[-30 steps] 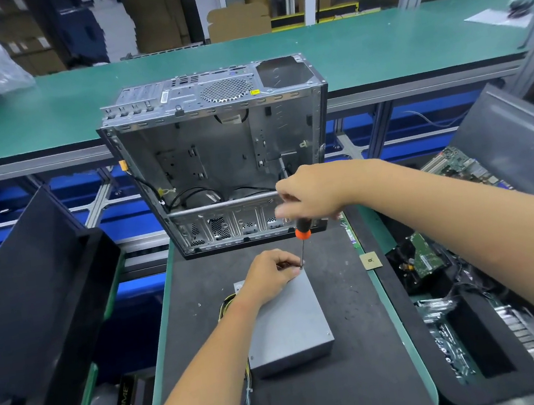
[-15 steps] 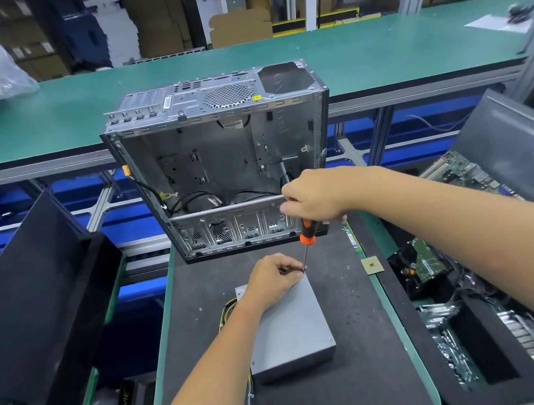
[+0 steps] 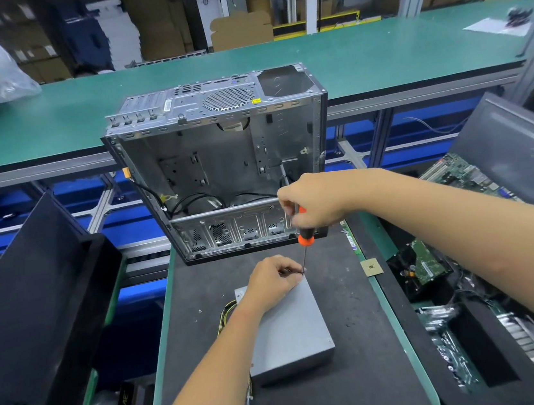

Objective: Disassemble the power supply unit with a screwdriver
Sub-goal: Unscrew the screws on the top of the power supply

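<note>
Two bare forearms, no sleeves in view, no gloves. Left hand (image 3: 273, 280) and right hand (image 3: 314, 201) both uncovered; no rings, watch or wristband visible on either wrist.

An electronics teardown workshop: a long green workbench (image 3: 375, 54) runs across the far side, stacked cardboard boxes (image 3: 156, 20) behind it, and circuit boards (image 3: 457, 175) heaped in bins on the right.

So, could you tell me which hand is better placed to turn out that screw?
Right hand: it grips the orange-and-black screwdriver, tip at the grey metal power supply box.
</note>
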Demonstrator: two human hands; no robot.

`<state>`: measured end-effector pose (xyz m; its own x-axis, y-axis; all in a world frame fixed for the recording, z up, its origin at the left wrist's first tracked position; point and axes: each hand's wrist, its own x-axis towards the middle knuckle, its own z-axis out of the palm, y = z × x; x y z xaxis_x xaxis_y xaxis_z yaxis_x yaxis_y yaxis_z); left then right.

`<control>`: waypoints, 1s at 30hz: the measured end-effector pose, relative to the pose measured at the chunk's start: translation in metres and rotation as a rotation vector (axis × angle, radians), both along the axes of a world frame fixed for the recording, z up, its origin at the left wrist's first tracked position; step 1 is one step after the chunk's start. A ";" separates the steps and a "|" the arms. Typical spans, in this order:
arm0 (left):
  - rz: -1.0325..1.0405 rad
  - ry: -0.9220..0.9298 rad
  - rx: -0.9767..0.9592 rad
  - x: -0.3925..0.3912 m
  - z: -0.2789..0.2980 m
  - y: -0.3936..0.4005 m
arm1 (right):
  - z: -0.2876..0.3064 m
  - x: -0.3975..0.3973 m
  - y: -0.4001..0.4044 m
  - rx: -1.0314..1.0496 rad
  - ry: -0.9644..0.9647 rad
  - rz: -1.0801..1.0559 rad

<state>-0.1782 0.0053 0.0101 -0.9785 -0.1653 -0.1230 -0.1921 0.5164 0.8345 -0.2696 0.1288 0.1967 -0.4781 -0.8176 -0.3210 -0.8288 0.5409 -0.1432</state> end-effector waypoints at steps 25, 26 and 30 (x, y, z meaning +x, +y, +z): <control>-0.143 0.029 -0.146 -0.014 0.004 0.001 | -0.007 -0.008 0.002 -0.089 0.037 -0.056; -0.162 0.030 -0.161 -0.015 0.004 0.001 | -0.007 -0.008 0.004 -0.099 0.044 -0.063; -0.214 0.047 -0.207 -0.016 0.003 0.000 | -0.006 -0.008 0.008 -0.135 0.022 -0.101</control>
<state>-0.1943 0.0049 0.0129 -0.9976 0.0288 -0.0624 -0.0244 0.7012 0.7125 -0.2776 0.1364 0.1905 -0.5658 -0.7998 -0.2006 -0.7747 0.5989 -0.2028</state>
